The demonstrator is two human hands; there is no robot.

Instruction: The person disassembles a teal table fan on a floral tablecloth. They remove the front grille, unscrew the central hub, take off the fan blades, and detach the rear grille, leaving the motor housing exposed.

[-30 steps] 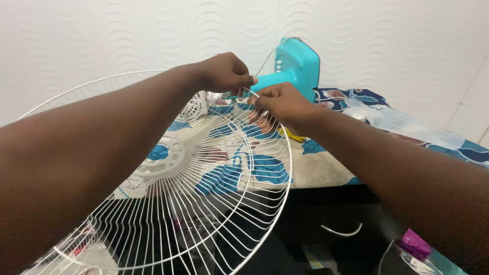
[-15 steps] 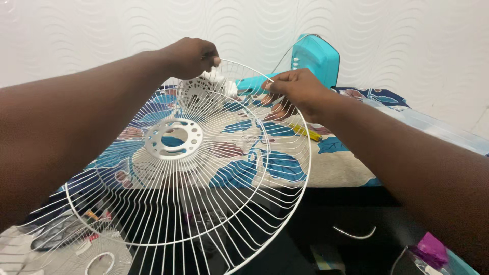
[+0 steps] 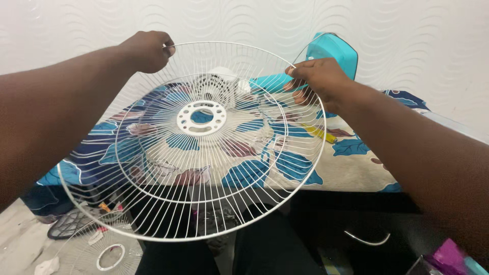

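Both hands hold a white wire fan grille point(image 3: 196, 153) in the air above the table edge, tilted slightly toward the camera. The left hand point(image 3: 147, 51) is closed in a fist-like pinch on the far-left part of the outer rim; the right hand point(image 3: 318, 79) is closed on the far-right part of the rim, fingers curled around the wire. The hands are now well apart. Half a second ago they were closer together near the top of the grille, and a second ago they were almost touching at the rim in front of the fan body. The grille has come up and flattened out: its whole ring is now in view, with the round white hub plate point(image 3: 201, 117) near centre, whereas earlier the lower part ran off the bottom left.

Behind the grille, a teal fan body point(image 3: 331, 53) stands on the table point(image 3: 351, 168), which is covered with a blue floral cloth. A yellow tool point(image 3: 318, 133) lies on the cloth just under the right wrist. On the floor at lower left lie a second grille point(image 3: 71, 224) and a white ring point(image 3: 109, 257). A purple item point(image 3: 448, 254) sits at the bottom right corner.
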